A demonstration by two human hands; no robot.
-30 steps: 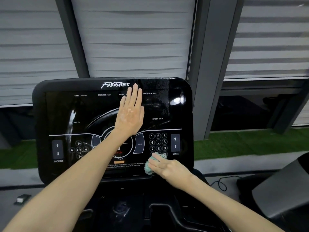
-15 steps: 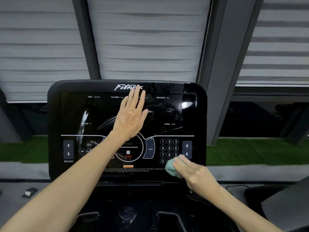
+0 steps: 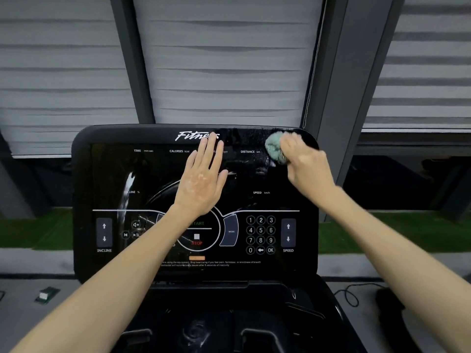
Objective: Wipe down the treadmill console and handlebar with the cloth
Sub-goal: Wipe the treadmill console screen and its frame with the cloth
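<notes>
**Teal cloth [image 3: 274, 149] at console [image 3: 102, 174] top-right corner**

My right hand [image 3: 303, 161] grips the balled cloth there, fingers curled, blurred. My left hand [image 3: 201, 179] presses flat mid-panel, fingers straight and together. I can't read the dim tray [image 3: 254, 335] below. A cable [image 3: 349, 298] lies right.

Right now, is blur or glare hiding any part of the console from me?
Head view: the right hand and cloth are motion-blurred at the top right corner of the console; the left hand, flat on the screen, is sharp. Head view: a pale reflection streak crosses the INCLINE label, and the window frames lean from wide-angle distortion.
</notes>
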